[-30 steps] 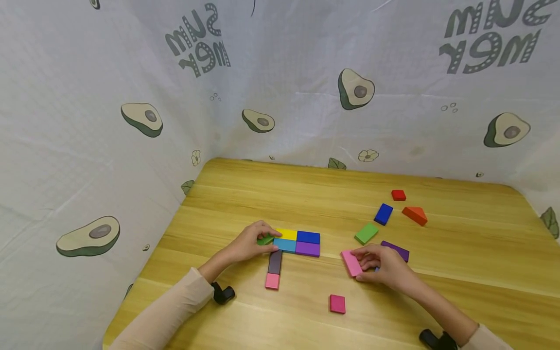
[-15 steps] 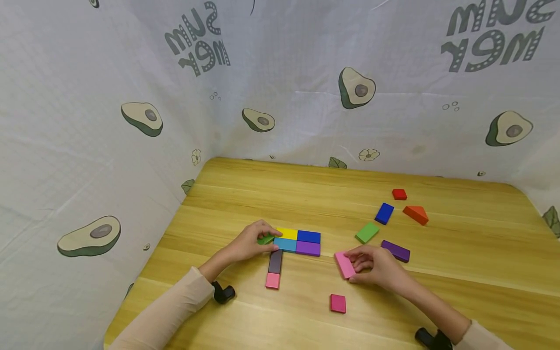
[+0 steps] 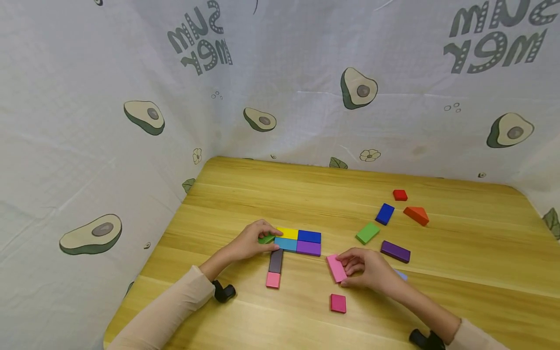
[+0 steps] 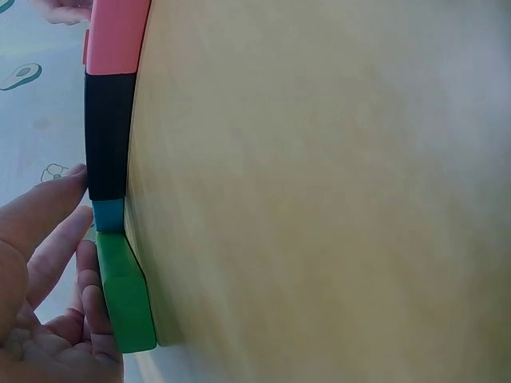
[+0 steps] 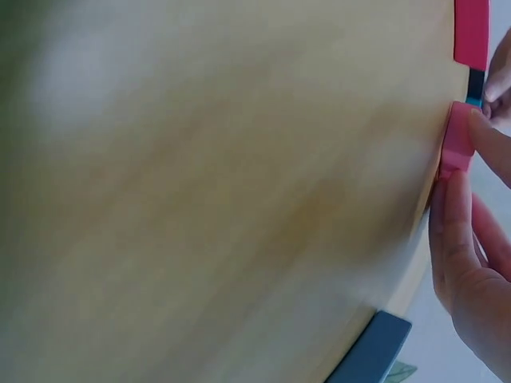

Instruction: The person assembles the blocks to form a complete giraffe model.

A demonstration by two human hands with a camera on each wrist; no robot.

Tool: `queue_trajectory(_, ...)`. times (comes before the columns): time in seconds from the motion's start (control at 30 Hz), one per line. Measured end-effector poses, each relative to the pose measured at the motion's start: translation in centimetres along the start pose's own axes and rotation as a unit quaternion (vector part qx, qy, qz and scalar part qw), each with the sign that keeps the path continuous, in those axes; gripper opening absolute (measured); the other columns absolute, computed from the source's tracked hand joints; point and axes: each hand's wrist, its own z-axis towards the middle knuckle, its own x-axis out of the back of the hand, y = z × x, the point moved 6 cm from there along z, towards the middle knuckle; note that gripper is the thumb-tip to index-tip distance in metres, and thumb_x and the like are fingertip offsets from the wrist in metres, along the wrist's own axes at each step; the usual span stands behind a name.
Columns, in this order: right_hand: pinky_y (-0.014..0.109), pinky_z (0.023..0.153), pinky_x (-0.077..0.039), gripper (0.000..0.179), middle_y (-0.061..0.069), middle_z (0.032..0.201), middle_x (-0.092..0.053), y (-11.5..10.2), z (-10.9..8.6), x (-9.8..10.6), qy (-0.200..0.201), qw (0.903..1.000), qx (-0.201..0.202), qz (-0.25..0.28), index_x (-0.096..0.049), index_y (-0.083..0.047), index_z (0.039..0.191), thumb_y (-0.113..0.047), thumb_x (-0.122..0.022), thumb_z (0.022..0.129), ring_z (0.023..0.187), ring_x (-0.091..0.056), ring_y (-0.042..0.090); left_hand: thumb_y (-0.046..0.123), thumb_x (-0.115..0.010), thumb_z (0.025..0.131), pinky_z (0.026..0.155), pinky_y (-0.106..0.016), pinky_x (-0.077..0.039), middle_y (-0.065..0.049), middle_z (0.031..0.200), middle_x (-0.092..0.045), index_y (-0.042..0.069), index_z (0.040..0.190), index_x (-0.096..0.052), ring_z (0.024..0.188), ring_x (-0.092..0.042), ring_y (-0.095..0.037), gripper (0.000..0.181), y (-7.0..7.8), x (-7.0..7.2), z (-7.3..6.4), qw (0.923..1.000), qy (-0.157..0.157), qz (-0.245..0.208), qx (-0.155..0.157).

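In the head view, my right hand (image 3: pixel 365 270) holds a pink rectangular block (image 3: pixel 337 269) between thumb and fingers, low over the table; the right wrist view shows this pink block (image 5: pixel 457 140) from the side. My left hand (image 3: pixel 251 243) rests at the left end of a block group, index fingertip on the yellow block (image 3: pixel 287 234) and thumb at the light blue block (image 3: pixel 285 244). A green block (image 4: pixel 128 295) lies by its other fingers. Dark blue (image 3: pixel 309 236) and purple blocks (image 3: pixel 308 248) adjoin on the right. Below run a dark block (image 3: pixel 275 261) and a small pink block (image 3: pixel 273 280).
Right of the group lie a green block (image 3: pixel 367 233), a blue block (image 3: pixel 385 214), a small red block (image 3: pixel 400 195), an orange-red triangle (image 3: pixel 417 215) and a dark purple block (image 3: pixel 395 251). A crimson square (image 3: pixel 338 303) lies in front. Patterned cloth (image 3: pixel 306 97) borders the wooden table (image 3: pixel 280 189).
My right hand has moved left with the pink block, toward the block group. A light blue block beside the right wrist has come partly into view. The left hand has stayed in place.
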Motion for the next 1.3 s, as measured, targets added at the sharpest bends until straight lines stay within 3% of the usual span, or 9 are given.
queue_trajectory(0.6,0.028,0.070,-0.057,0.048,0.012,0.092,-0.065,-0.8,0.9,-2.2,-0.004,0.9982,-0.007,0.059,-0.065,0.013,0.113,0.002,-0.087,0.072,0.076,-0.068,0.019,0.018,-0.076,0.090,0.079,-0.031,-0.042,-0.004,0.108,-0.059,0.008,0.120,-0.072,0.089,-0.047,-0.019,0.031,-0.1,0.0,0.0,1.0000,0.003,0.004,-0.001)
queue_trajectory(1.3,0.028,0.070,-0.058,0.046,0.017,0.090,-0.064,-0.8,1.7,-3.2,0.009,0.9928,-0.035,0.114,-0.064,0.014,0.112,0.006,-0.086,0.072,0.076,-0.069,0.020,0.019,-0.076,0.090,0.078,-0.031,-0.041,-0.004,0.107,-0.059,0.008,0.120,-0.073,0.088,-0.046,-0.020,0.031,0.0,0.0,0.0,1.0000,0.002,-0.001,-0.001)
